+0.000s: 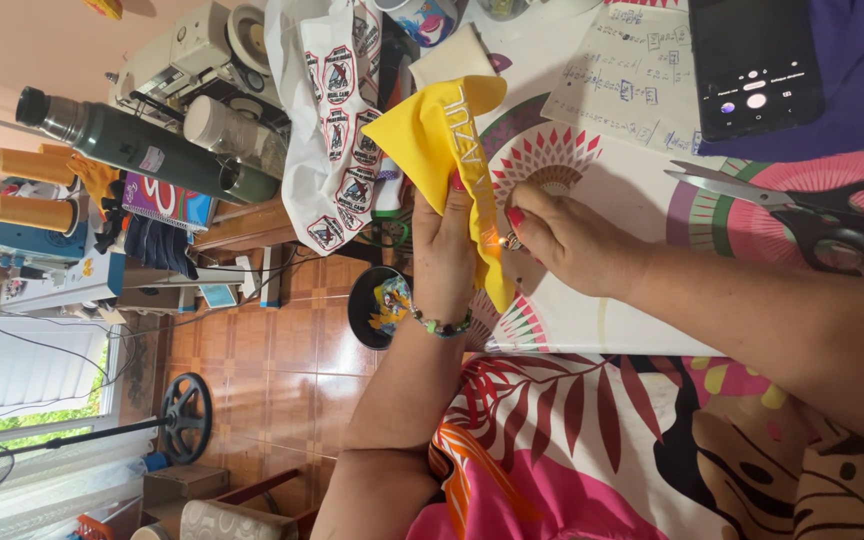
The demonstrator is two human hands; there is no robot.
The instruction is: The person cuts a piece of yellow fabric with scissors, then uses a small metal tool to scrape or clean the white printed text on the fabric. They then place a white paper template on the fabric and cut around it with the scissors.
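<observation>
My left hand [442, 240], with a beaded bracelet at the wrist, grips a yellow cloth strip [432, 130] that has lettering along it. My right hand [567, 235] is closed around a small lighter [514, 242]. Only the lighter's metal top shows. A small flame [493, 238] burns at the strip's edge, between my two hands. Both hands are over the edge of a table covered with a patterned cloth [592, 320].
Black-handled scissors [812, 215] lie on the table right of my right hand. A dark phone [752, 60] and a sheet of handwritten paper [622, 70] lie beyond. White printed fabric [337, 120], a green thermos [142, 150], thread cones and a black bowl [372, 305] are to the left.
</observation>
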